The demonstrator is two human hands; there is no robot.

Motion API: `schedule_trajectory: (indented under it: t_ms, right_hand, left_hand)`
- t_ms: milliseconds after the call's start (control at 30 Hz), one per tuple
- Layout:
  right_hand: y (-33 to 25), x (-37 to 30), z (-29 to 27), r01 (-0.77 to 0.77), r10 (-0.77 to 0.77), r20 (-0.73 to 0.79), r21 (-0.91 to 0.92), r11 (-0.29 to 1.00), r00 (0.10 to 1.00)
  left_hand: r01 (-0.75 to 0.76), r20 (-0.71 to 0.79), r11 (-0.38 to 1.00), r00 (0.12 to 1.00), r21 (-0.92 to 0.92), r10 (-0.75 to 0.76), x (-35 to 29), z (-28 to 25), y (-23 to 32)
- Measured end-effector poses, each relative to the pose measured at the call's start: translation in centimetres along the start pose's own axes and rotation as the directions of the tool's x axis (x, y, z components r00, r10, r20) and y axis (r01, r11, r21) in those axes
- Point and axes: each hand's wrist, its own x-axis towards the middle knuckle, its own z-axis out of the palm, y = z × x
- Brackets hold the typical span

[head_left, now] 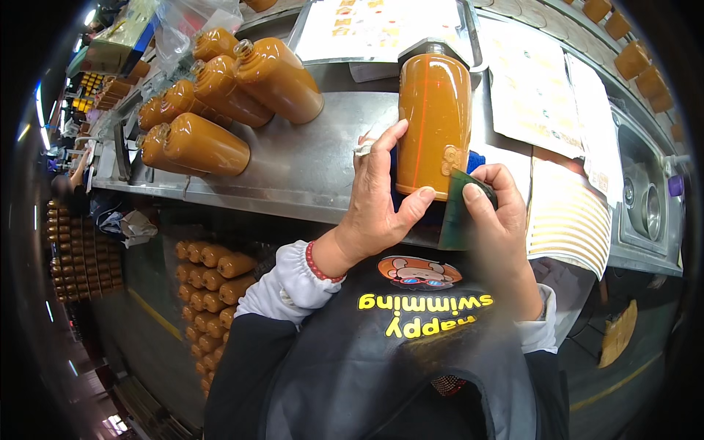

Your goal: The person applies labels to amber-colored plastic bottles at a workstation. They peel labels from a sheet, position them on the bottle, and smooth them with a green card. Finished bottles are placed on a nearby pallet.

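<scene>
A glossy amber-brown bottle (433, 117) lies on its side in front of me, base toward me, its neck at a dark bracket (435, 48). A thin red line runs along it, and a small patterned patch (452, 160) sits near its base. My left hand (378, 194) steadies the bottle, thumb at the base and index finger along the left side; its other fingers are partly hidden. Between thumb and fingers, my right hand (502, 209) pinches a thin dark-green scraper (458, 213), one corner beside the patch. Blue cloth (476, 160) shows beneath the bottle.
Several brown bottles (279, 81) stand on the metal table (315, 158) at left. Printed sheets (532, 81) and a striped sheet (568, 216) lie at right, before a metal sink (649, 209). More bottles (213, 282) are stacked below the table.
</scene>
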Motion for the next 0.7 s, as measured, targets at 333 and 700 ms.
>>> schedule_trajectory:
  t_ms: [333, 700]
  right_hand:
    - [-0.2, 0.5, 0.7, 0.066, -0.065, 0.006, -0.073, 0.995, 0.998]
    - [0.0, 0.0, 0.3, 0.002, -0.002, -0.002, -0.053, 0.999, 1.000]
  left_hand:
    - [-0.231, 0.052, 0.846, 0.971, 0.481, 0.235, 0.7, -0.1, 1.0]
    - [-0.243, 0.017, 0.889, 0.966, 0.388, 0.256, 0.7, -0.3, 1.8]
